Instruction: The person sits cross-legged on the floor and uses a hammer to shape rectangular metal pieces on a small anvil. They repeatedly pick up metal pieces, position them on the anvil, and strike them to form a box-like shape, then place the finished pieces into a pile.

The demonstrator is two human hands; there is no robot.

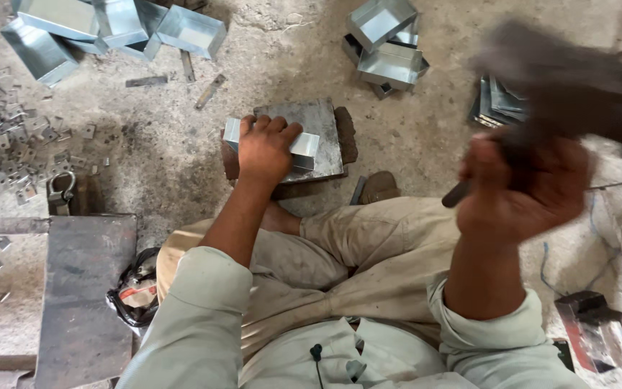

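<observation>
My left hand [265, 148] presses a folded sheet-metal box [305, 145] down on a square steel block [318, 124] that rests on the ground in front of my crossed legs. The hand covers the middle of the box; only its two ends show. My right hand [523, 187] is raised at the right, gripping the handle of a hammer [570, 90], whose head is blurred by motion above the hand.
Finished metal boxes lie in heaps at the top left [109, 29] and top middle [389, 43]. Flat metal sheets [498, 101] are stacked at the right. Several small metal brackets [8, 144] litter the left. A dark steel plate [84, 288] sits at lower left.
</observation>
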